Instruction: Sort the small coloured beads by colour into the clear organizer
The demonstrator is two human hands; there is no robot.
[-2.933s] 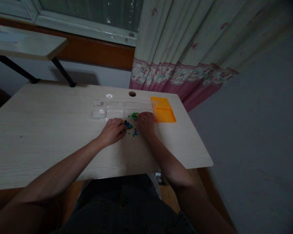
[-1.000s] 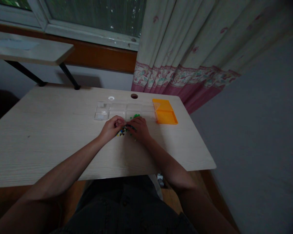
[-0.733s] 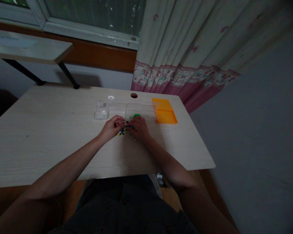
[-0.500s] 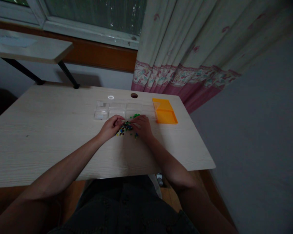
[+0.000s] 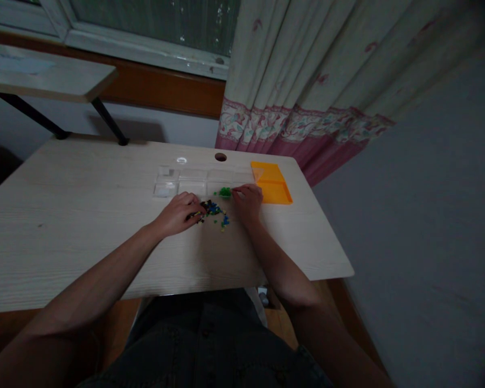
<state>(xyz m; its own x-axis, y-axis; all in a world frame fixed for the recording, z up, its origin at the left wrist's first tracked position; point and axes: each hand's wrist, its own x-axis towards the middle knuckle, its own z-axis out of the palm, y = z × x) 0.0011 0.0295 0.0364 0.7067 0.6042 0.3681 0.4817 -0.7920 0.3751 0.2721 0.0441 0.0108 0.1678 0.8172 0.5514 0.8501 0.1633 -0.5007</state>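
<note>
A loose pile of small coloured pieces (image 5: pixel 210 207), black, blue, yellow and green, lies on the table. My left hand (image 5: pixel 180 213) rests at the pile's left edge, its fingers curled together over some pieces; what is under the fingertips is hidden. Behind the pile sits a small heap of green pieces (image 5: pixel 225 192), at the front edge of a clear compartment tray (image 5: pixel 192 184). My right hand (image 5: pixel 248 202) is just right of that heap, with thumb and fingertips pinched close to it. Anything between those fingertips is too small to make out.
An orange two-part tray (image 5: pixel 272 183) lies at the right, touching or overlapping the clear tray's end. Behind is a round hole (image 5: pixel 220 157) in the tabletop (image 5: pixel 84 215). A raised shelf (image 5: pixel 73 81) stands back left, and a curtain (image 5: pixel 262 124) hangs behind the table.
My right hand has moved right, away from the pile, to beside the green heap. My left hand has shifted slightly left and down, and more of the pile shows.
</note>
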